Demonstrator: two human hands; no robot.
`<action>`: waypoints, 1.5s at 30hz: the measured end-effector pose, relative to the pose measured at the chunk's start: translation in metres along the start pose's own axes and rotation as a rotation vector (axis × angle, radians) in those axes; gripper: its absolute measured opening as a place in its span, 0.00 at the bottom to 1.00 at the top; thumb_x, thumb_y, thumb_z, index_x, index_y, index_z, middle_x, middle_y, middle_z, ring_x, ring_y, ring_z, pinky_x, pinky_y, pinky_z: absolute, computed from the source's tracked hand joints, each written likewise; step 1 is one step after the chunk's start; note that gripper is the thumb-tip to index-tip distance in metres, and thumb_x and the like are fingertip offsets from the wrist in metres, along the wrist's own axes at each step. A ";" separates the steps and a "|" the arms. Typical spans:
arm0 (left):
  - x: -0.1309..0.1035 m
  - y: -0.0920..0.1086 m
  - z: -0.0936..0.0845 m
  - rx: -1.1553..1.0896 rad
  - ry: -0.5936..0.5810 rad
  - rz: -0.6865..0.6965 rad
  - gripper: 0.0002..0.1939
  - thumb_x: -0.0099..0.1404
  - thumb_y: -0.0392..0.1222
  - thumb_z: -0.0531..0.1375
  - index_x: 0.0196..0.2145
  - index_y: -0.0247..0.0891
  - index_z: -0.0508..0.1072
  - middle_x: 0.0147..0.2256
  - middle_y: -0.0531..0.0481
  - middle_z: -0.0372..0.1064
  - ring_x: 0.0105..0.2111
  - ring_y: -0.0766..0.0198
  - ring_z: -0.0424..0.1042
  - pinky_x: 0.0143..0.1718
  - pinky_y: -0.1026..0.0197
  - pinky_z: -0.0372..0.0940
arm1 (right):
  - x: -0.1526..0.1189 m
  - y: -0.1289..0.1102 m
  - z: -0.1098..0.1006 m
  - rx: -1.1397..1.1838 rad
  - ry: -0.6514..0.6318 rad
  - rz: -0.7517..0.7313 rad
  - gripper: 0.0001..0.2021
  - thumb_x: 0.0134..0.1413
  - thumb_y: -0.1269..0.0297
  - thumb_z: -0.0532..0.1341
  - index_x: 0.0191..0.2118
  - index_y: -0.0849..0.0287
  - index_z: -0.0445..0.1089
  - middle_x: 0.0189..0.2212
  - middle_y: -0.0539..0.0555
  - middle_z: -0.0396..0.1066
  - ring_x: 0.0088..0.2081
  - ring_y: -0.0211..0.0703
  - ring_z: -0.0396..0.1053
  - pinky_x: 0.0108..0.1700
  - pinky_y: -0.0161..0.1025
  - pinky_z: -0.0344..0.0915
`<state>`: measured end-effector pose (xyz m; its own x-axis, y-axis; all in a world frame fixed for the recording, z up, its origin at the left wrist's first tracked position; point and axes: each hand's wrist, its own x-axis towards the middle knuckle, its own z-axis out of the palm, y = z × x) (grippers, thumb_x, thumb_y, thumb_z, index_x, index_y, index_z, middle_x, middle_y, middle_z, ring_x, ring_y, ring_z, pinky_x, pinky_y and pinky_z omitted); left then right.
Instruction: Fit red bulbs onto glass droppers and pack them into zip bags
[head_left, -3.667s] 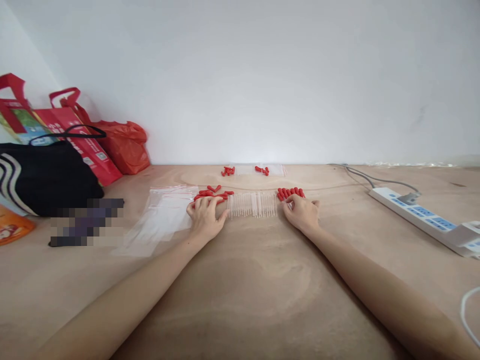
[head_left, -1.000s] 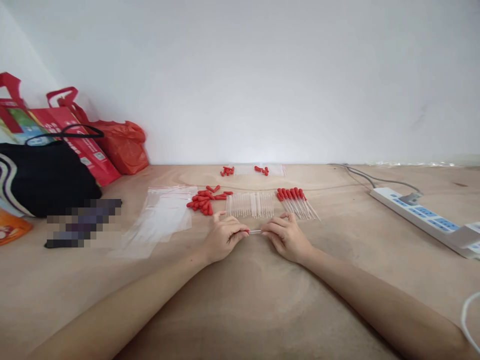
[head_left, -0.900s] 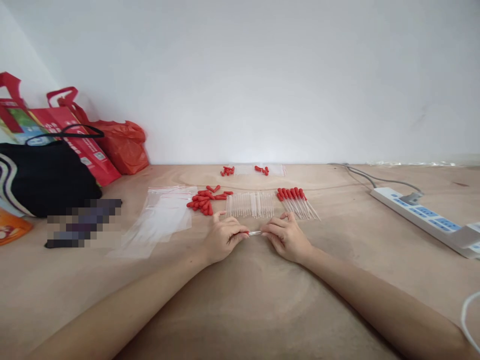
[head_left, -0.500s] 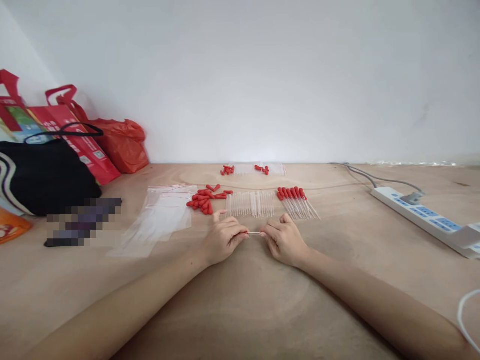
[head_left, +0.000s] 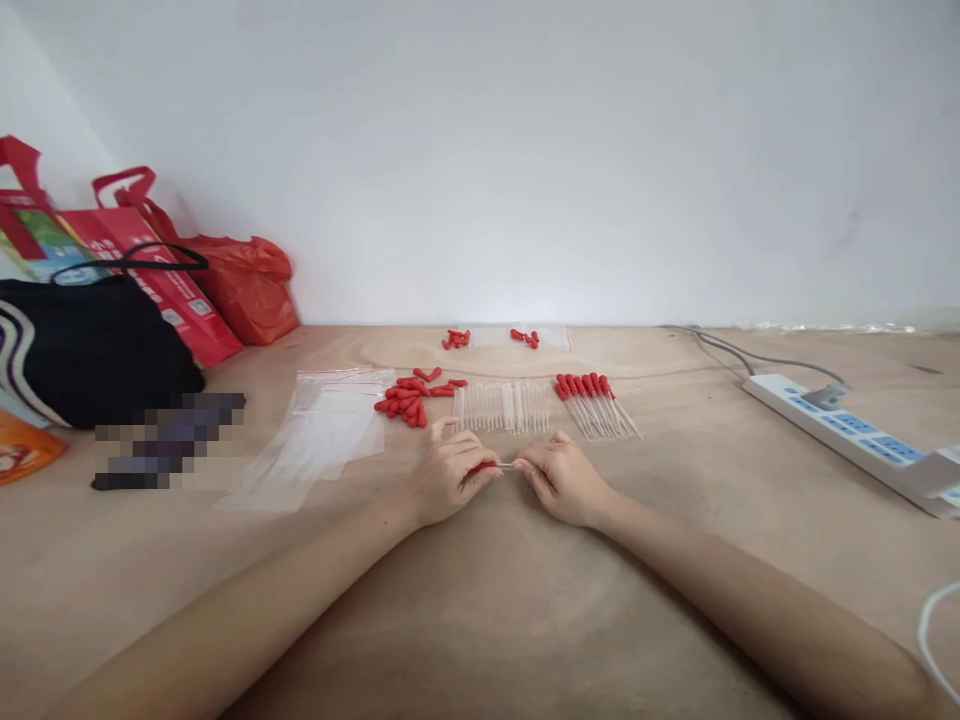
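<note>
My left hand (head_left: 451, 478) is closed in a pinch around a red rubber dropper bulb (head_left: 487, 465), mostly hidden by the fingers. Opposite it, my right hand (head_left: 561, 480) pinches a thin clear dropper tube (head_left: 508, 465), and a short length of it shows between the hands, lined up with the bulb. Just beyond my hands lies a row of clear dropper tubes (head_left: 501, 408). Loose red bulbs (head_left: 409, 400) are heaped to its left. To its right, several droppers with red bulbs fitted (head_left: 592, 405) lie side by side.
Clear zip bags (head_left: 315, 440) are spread at the left, near a black bag (head_left: 97, 350) and red bags (head_left: 240, 285). A white power strip (head_left: 847, 435) with a grey cable lies at the right. More bulbs and a bag (head_left: 555, 337) lie by the wall (head_left: 525, 160).
My hands have come closer together, so less of the tube shows between them. My right hand has shifted slightly left. More red of the bulb is visible at my left fingertips.
</note>
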<state>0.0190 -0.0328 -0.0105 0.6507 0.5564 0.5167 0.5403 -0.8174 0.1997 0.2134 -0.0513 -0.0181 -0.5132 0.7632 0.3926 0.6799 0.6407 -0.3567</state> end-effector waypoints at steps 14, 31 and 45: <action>-0.004 -0.006 -0.004 -0.078 0.069 -0.081 0.07 0.61 0.43 0.55 0.32 0.41 0.71 0.26 0.56 0.71 0.30 0.67 0.68 0.51 0.52 0.39 | -0.005 0.016 -0.005 0.058 0.116 -0.121 0.08 0.56 0.65 0.51 0.33 0.59 0.66 0.27 0.51 0.69 0.28 0.36 0.62 0.35 0.37 0.50; 0.000 -0.002 -0.003 -0.163 -0.028 -0.121 0.07 0.59 0.43 0.56 0.30 0.40 0.72 0.24 0.55 0.69 0.30 0.65 0.67 0.50 0.50 0.41 | -0.002 0.004 -0.002 -0.081 0.137 -0.146 0.13 0.58 0.65 0.47 0.31 0.60 0.67 0.25 0.50 0.69 0.25 0.34 0.59 0.34 0.38 0.43; -0.003 -0.009 -0.004 -0.234 0.009 -0.116 0.06 0.59 0.42 0.57 0.29 0.42 0.73 0.22 0.56 0.71 0.27 0.66 0.67 0.51 0.46 0.37 | -0.005 0.011 -0.011 -0.259 0.101 -0.181 0.14 0.58 0.63 0.48 0.30 0.58 0.70 0.22 0.50 0.66 0.27 0.34 0.59 0.33 0.39 0.41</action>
<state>0.0103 -0.0281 -0.0106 0.5864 0.6478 0.4862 0.4722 -0.7611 0.4447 0.2294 -0.0491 -0.0142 -0.5917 0.6186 0.5170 0.7000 0.7123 -0.0511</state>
